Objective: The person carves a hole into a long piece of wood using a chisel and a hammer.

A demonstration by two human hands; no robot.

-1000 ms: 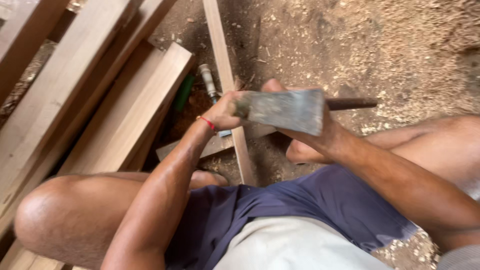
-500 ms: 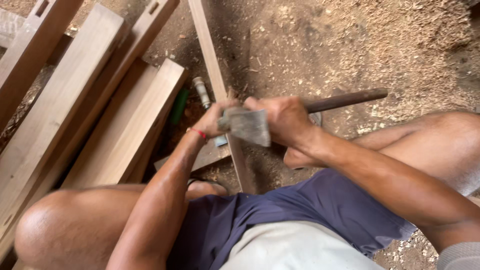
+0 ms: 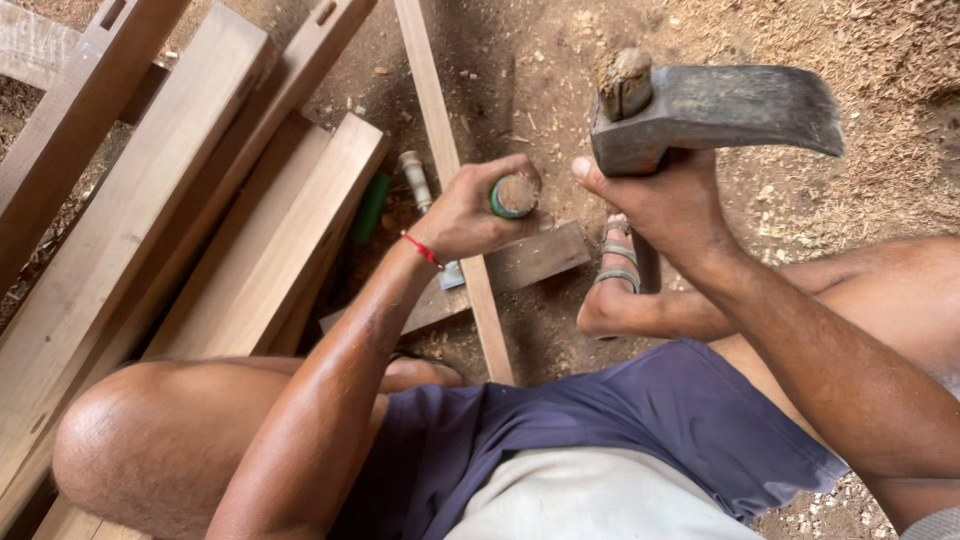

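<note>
We grip a chisel [image 3: 512,196] in our left hand [image 3: 470,215], fingers wrapped tight round its green-banded wooden handle, the blade end pointing down at the narrow wooden strip [image 3: 452,180] that runs beneath the hand. Our right hand [image 3: 660,205] is closed round the haft of an axe-like hammer [image 3: 700,105], raised above and just to the right of the chisel's top, its blunt end turned toward the chisel. We judge the cutting to be mid-course: the blade's tip is hidden under the left hand, so we cannot tell how deep any cut goes or how much remains. Below the left hand a short flat offcut [image 3: 520,265] lies across under the strip. Left of that hand lie a second chisel [image 3: 415,180] and broad planks [image 3: 200,210]. A sandalled foot [image 3: 615,285] rests close below the right hand, near the work, on sawdust-covered ground [image 3: 880,190].
</note>
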